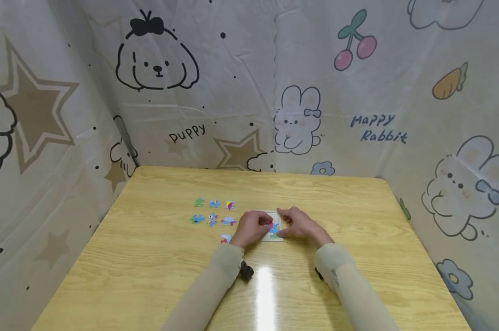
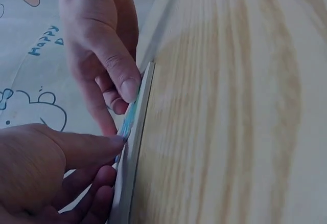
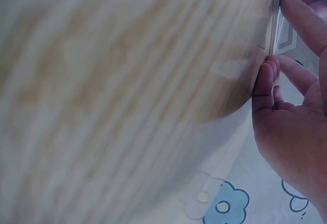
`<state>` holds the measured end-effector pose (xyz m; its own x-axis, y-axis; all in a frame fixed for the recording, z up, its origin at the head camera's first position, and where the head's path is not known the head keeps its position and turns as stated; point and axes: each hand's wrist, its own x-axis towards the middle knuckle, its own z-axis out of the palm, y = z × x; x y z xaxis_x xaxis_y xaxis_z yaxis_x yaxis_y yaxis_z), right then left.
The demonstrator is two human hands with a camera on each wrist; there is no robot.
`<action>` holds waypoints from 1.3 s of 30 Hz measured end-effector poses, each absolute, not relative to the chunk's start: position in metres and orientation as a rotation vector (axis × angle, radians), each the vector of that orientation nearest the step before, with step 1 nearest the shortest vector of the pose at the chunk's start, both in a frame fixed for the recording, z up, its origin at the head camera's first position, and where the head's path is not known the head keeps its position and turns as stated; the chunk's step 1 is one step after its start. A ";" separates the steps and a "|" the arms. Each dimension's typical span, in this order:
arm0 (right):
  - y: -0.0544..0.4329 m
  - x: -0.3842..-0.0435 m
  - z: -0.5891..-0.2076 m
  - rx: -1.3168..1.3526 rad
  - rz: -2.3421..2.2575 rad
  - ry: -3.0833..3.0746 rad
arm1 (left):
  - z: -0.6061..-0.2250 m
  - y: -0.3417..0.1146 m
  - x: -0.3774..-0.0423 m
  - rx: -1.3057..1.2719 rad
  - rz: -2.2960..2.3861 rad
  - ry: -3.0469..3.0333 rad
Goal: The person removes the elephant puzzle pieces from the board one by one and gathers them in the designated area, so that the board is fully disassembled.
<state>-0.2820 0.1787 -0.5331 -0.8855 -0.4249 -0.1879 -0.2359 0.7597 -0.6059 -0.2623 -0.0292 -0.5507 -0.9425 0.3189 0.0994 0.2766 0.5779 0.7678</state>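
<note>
A small pale puzzle board [image 1: 267,238] lies on the table between both hands, with blue, red and green pieces in its frame. My left hand [image 1: 251,226] pinches a puzzle piece [image 1: 270,225] at the board's left part; the piece is mostly hidden by the fingertips. My right hand [image 1: 301,224] grips the board's right side, with the thumb on its lower right and the index finger at the far corner. In the left wrist view, the left hand [image 2: 51,168] and right hand [image 2: 104,45] meet at the board's edge [image 2: 140,116].
Several loose jigsaw pieces [image 1: 213,219] lie in rows on the wooden table [image 1: 150,266], left of the board. One more piece [image 1: 226,238] is partly hidden by the left wrist. A printed cloth [image 1: 241,59] surrounds the table at the back and sides.
</note>
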 end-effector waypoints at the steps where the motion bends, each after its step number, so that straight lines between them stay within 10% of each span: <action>1: 0.179 -0.282 -0.534 -0.512 -0.854 2.638 | -0.552 -0.029 -0.262 0.515 1.324 2.754; 39: 0.178 -0.282 -0.534 -0.441 -0.866 2.633 | -0.551 -0.034 -0.272 0.609 1.332 2.616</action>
<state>-0.2824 0.1780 -0.5338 -0.8964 -0.3880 -0.2143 -0.1852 0.7671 -0.6142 -0.2715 -0.0341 -0.5510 -0.9075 0.4164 0.0549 0.2893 0.5249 0.8005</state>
